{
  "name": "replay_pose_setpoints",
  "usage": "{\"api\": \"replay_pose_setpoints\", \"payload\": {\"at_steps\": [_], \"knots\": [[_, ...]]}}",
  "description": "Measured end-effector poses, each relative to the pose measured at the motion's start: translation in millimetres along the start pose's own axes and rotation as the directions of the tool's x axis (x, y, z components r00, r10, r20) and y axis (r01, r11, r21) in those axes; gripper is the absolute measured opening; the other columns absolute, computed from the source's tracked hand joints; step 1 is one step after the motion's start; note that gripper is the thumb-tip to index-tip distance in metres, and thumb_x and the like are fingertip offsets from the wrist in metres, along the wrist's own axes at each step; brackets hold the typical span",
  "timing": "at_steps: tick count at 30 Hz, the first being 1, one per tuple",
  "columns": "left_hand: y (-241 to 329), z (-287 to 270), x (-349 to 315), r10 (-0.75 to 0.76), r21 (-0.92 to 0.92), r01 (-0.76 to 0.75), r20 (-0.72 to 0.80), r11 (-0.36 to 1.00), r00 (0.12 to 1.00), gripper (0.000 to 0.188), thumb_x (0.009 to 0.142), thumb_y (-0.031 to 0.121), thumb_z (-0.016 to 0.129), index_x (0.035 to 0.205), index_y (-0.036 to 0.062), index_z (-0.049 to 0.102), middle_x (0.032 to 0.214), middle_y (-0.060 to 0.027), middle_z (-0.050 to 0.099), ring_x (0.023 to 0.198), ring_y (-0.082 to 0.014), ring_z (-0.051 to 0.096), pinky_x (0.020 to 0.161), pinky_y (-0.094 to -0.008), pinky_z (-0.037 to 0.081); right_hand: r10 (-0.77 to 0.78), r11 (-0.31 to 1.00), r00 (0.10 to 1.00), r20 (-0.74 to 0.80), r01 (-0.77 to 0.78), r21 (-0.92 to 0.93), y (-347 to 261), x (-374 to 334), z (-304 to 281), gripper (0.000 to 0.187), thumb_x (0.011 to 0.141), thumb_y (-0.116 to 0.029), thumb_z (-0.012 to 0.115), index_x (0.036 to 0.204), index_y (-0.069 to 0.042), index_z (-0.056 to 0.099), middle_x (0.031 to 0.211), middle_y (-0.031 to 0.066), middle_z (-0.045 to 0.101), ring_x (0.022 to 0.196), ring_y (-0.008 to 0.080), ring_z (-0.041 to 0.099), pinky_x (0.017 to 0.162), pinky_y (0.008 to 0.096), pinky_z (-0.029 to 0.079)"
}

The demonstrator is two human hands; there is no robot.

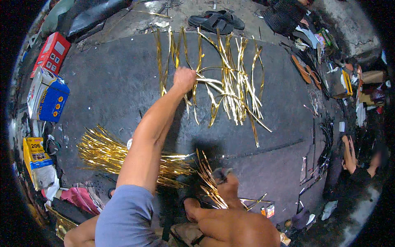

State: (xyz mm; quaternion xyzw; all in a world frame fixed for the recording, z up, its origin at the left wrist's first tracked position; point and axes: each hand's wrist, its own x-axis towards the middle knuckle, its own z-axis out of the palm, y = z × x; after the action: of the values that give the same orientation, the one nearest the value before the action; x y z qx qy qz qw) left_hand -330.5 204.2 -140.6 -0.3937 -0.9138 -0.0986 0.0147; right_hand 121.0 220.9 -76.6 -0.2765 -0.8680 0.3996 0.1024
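Observation:
My left hand (184, 79) reaches out over the dark mat, its fingers closed round some shiny gold strips (210, 84). More gold strips (236, 82) lie spread beside it, most of them lengthwise, a few crossing over. My right hand (228, 184) is low and close to my bent knee, curled round a small dark grey thing (222, 175) that I cannot make out. Next to that hand is a smaller bunch of gold strips (209, 181), partly hidden by hand and leg. A thick bundle of gold strips (105, 151) lies under my left forearm.
Black sandals (216, 22) stand at the mat's far edge, brown sandals (304, 70) at the right. Along the left are a red box (51, 53), a blue and white box (49, 96) and a yellow packet (37, 158). Another person's arms (349, 154) show at far right.

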Motion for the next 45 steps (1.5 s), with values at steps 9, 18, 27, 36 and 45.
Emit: {"api": "replay_pose_setpoints", "payload": {"at_steps": [9,18,27,36,45], "knots": [[266.4,-80.4,-249.1,0.166,-0.809,-0.123,-0.032,0.575,0.986,0.013,0.087,0.018,0.062,0.086,0.0057,0.057,0.085,-0.0146,0.059,0.072,-0.0355,0.063,0.062,-0.0461,0.052,0.573,0.436,0.816,-0.080,-0.221,0.872,-38.4,85.2,-90.4,0.043,0.105,-0.041,0.043,0.105,-0.001,0.059,0.093,0.0169,0.070,0.078,0.0213,0.067,0.062,0.0301,0.054],[231.8,-148.5,-276.4,-0.168,-0.870,0.208,0.310,-0.448,0.936,0.039,0.085,0.003,0.072,0.122,0.0035,0.060,0.102,0.0005,0.059,0.082,-0.0047,0.057,0.068,-0.0212,0.050,0.198,0.940,0.979,-0.048,-0.176,0.293,-105.2,55.4,-110.2,0.022,0.093,-0.002,0.049,0.110,-0.006,0.063,0.073,0.0073,0.063,0.057,0.0131,0.059,0.048,0.0301,0.044],[181.3,-169.8,-287.9,-0.379,-0.913,0.155,0.305,-0.378,0.874,0.010,0.089,0.003,0.071,0.095,0.0009,0.064,0.080,-0.0015,0.067,0.070,-0.0056,0.063,0.063,-0.0203,0.051,-0.158,0.968,0.984,0.083,0.138,0.208,-126.2,52.7,-66.8,0.032,0.079,0.003,0.062,0.110,-0.002,0.067,0.068,0.0083,0.063,0.060,0.0156,0.061,0.055,0.0314,0.047],[141.7,-183.1,-304.8,-0.580,-0.921,0.126,0.333,-0.368,0.743,0.009,0.087,0.005,0.073,0.090,0.0010,0.066,0.076,-0.0011,0.066,0.066,-0.0044,0.058,0.060,-0.0190,0.047,-0.513,0.858,0.823,0.243,0.485,0.168,-164.4,62.9,-44.1,0.037,0.063,-0.005,0.078,0.099,0.001,0.070,0.083,0.0115,0.065,0.069,0.0219,0.064,0.060,0.0334,0.050],[139.2,-202.1,-318.5,-0.584,-0.699,-0.155,0.431,-0.698,0.688,0.013,0.089,0.005,0.072,0.100,0.0001,0.067,0.090,-0.0058,0.067,0.073,-0.0125,0.061,0.061,-0.0313,0.056,-0.608,0.778,0.794,0.002,0.596,0.199,-182.4,58.1,-6.7,0.026,0.061,-0.003,0.081,0.080,0.001,0.064,0.071,0.0067,0.058,0.059,0.0163,0.054,0.052,0.0297,0.042]]}}
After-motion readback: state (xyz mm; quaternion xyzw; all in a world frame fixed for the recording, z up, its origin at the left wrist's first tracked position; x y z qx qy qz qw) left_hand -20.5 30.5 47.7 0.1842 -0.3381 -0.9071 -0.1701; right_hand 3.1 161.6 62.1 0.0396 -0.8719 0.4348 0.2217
